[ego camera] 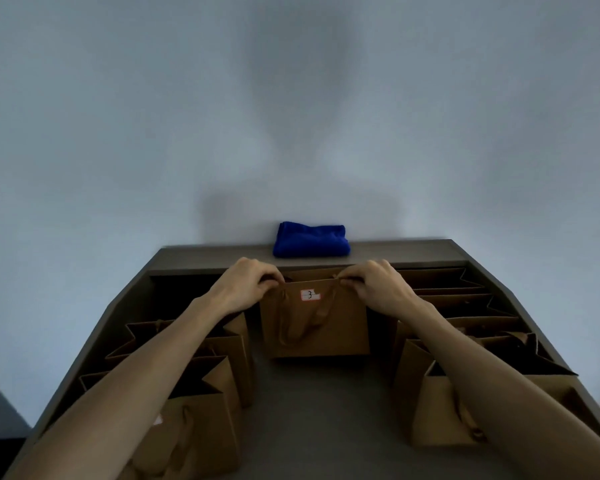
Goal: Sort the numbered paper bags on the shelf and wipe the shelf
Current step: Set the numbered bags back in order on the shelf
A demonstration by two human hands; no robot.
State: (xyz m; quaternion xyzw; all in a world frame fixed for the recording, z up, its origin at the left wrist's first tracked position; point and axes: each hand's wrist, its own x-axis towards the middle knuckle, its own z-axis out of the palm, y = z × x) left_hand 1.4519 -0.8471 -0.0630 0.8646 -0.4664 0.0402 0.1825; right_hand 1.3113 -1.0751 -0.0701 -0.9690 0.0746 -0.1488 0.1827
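The bag labelled 3 (314, 320) stands upright at the middle of the shelf (326, 410), between two rows of other bags. The left hand (248, 284) and right hand (373, 284) each pinch its top edge at a corner, fingers curled round the rim. Raise both corners evenly so the paper does not buckle, and keep the hanging rope handles (302, 323) from snagging. The left row of bags (201, 379) and the right row of bags (465, 375) crowd the lane; their numbers appear hidden from this angle. The folded blue cloth (310, 240) lies on the raised back ledge (205, 256), behind the bag, ready for wiping.
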